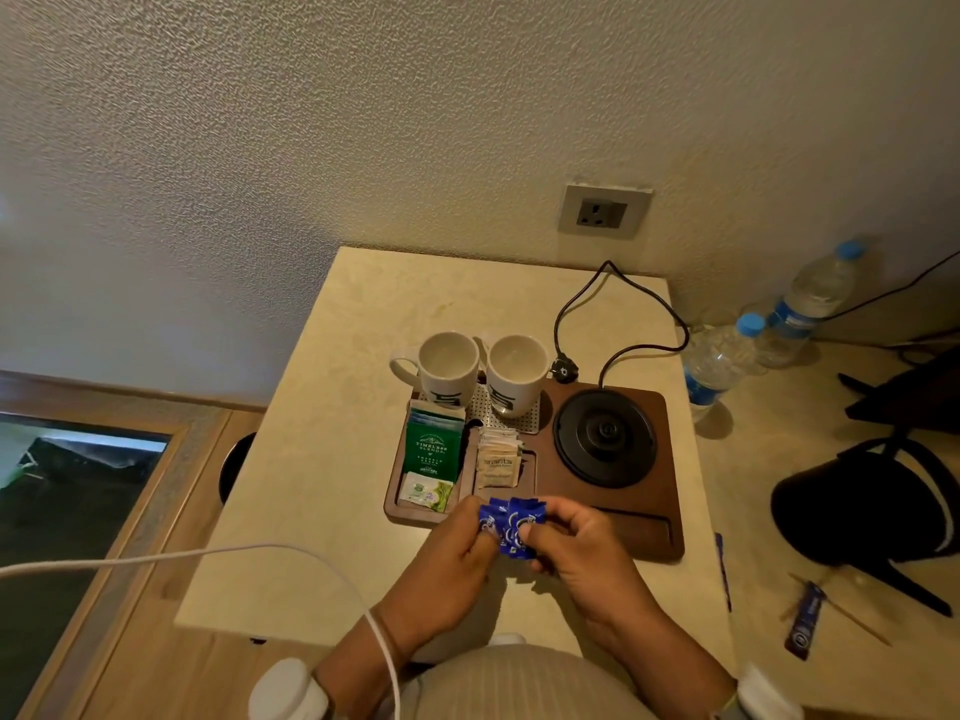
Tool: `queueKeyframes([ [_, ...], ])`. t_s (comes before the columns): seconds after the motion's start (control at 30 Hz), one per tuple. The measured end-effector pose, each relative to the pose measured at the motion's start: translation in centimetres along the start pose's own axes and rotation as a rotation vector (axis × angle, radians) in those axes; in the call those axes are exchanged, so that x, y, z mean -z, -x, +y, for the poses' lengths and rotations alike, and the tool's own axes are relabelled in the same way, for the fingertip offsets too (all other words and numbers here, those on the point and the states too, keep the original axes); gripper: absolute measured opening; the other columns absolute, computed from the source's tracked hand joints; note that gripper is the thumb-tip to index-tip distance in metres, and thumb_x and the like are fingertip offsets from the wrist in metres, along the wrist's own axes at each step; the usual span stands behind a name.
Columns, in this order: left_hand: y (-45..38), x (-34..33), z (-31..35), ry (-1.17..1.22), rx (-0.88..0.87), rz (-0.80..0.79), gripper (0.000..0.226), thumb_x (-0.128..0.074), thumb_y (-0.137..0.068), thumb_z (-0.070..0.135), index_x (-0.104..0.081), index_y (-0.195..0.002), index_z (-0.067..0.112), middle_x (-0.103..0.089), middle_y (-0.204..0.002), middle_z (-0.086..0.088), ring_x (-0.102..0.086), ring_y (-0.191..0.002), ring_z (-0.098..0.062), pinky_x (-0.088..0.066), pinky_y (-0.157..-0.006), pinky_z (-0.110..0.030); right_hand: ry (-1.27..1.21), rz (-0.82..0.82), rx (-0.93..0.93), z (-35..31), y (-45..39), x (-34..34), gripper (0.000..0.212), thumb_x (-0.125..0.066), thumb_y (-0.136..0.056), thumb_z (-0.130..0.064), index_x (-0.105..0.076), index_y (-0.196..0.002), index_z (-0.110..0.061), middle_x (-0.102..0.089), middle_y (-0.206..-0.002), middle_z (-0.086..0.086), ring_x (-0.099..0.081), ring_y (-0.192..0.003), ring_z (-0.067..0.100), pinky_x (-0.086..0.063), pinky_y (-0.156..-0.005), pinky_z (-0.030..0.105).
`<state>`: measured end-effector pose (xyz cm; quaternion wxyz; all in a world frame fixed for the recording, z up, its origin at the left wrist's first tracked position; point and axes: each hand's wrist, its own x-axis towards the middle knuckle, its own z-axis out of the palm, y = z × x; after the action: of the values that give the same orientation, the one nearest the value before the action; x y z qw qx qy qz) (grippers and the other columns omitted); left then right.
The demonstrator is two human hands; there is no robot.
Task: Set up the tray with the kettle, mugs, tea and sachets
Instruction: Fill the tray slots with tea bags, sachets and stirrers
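- Both hands meet just above the near edge of the wooden tray (623,532), over the cream tabletop (322,459)
- The left hand (452,558) pinches the left side of a small bunch of blue sachets (511,527) with curled fingers; the right hand (582,553) grips the right side of the same bunch, thumb laid on the front of the packets
- The blue sachets are held in the air, fanned a little, right in front of the tray's near left compartments and touching no surface
- The tray sits toward the back right of the table; its round black kettle base (605,433) fills the right half, with no kettle standing on it
- A black power cord (613,314) loops from the base across the table behind the tray, its plug (563,368) lying by the right mug
- Two white mugs stand upright side by side on a perforated mat at the tray's back left: the left mug (447,368) with its handle pointing left, the right mug (517,376) just beside it
- In the left front compartment stands a stack of green tea bags (435,449), with a pale green-and-white sachet (428,491) lying in front of it
- The next compartment to the right holds beige sugar sachets (498,459)
- Two water bottles (719,361) with blue caps stand on the adjoining surface to the right of the table
- A wall socket (605,211) is set in the textured wall behind
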<state>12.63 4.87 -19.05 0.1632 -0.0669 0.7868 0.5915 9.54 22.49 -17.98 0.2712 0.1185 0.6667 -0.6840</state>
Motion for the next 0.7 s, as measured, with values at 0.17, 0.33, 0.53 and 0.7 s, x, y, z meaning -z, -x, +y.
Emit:
queueKeyframes([
  [0.17,-0.4,0.7,-0.5,-0.011,0.018,0.122,0.017,-0.067,-0.101,0.014,-0.075,-0.113,0.025,-0.079,-0.102,0.005,-0.072,-0.093,-0.011,-0.061,-0.085,-0.037,0.012,-0.026,0.017,-0.2,-0.1,0.4,0.023,-0.074,-0.094,-0.008,-0.078,-0.112,-0.023,-0.081,-0.102,0.001,-0.077,-0.089,0.014,-0.058,-0.071,0.021],
  [0.33,-0.5,0.9,-0.9,0.162,0.04,0.161,0.018,-0.076,-0.092,0.008,-0.079,-0.107,0.018,-0.081,-0.1,0.0,-0.076,-0.096,-0.017,-0.062,-0.087,-0.029,0.035,-0.046,0.031,-0.3,-0.7,0.2,0.025,-0.071,-0.096,-0.006,-0.077,-0.114,-0.023,-0.08,-0.104,-0.001,-0.076,-0.094,0.015,-0.059,-0.074,0.023],
  [0.53,-1.0,0.7,-1.3,0.194,0.041,0.263,0.018,-0.083,-0.085,0.01,-0.08,-0.101,0.018,-0.081,-0.093,0.003,-0.072,-0.082,-0.005,-0.057,-0.075,-0.018,0.013,-0.063,0.04,0.4,-1.6,0.0,0.026,-0.07,-0.097,-0.01,-0.079,-0.111,-0.03,-0.08,-0.11,-0.001,-0.076,-0.1,0.017,-0.059,-0.08,0.027],
  [0.7,-2.1,0.7,-1.5,0.003,0.014,0.33,0.022,-0.085,-0.085,0.018,-0.073,-0.101,0.028,-0.076,-0.087,0.012,-0.07,-0.085,0.002,-0.054,-0.074,-0.011,0.201,0.124,0.096,0.8,-3.0,0.4,0.02,-0.073,-0.096,-0.013,-0.075,-0.102,-0.032,-0.08,-0.097,-0.006,-0.077,-0.089,0.012,-0.063,-0.075,0.029],
])
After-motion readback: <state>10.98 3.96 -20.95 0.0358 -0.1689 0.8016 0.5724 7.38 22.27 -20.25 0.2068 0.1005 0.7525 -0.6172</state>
